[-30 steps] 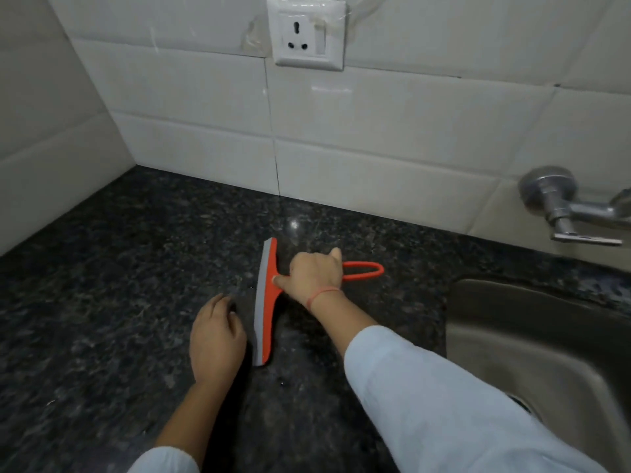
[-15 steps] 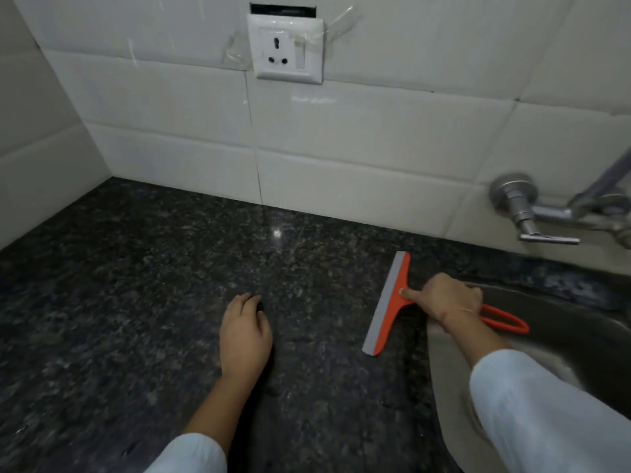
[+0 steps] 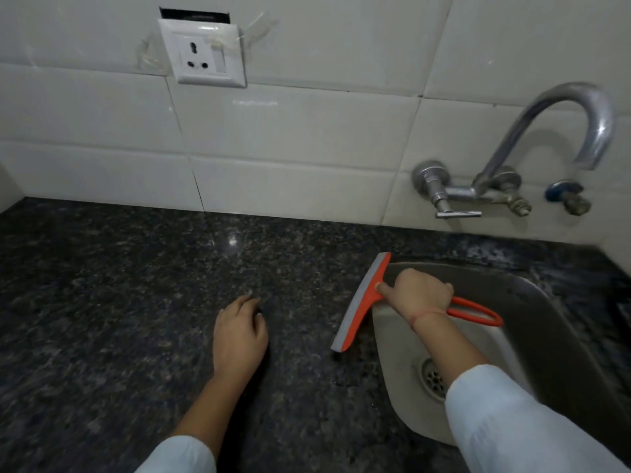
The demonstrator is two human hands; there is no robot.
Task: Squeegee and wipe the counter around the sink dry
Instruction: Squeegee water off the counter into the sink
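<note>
Now the right hand (image 3: 418,295) grips the orange squeegee (image 3: 358,312) by its handle, just behind the head. Its fingers (image 3: 389,291) are curled round the stem, w/ the index laid straight fwd and its tip on the crossbar. The squeegee sits at the left rim of the sink (image 3: 563,336). Its grey blade runs diagonally along the bench (image 3: 119,319) edge, far end toward the wall, near end toward the person. The looped end of the handle sticks out over the basin, right of the wrist. Can't tell whether the blade's whole length touches the bench.

Left hand (image 3: 239,336) rests palm-down on the bench, well left of the blade, fingers (image 3: 244,302) loosely bent & a bit apart, holding nothing.

Drain (image 3: 433,378) shows in the sink btwn the right forearm and the rim. Tap (image 3: 508,141) and socket (image 3: 205,56) are on the tiled wall behind.
</note>
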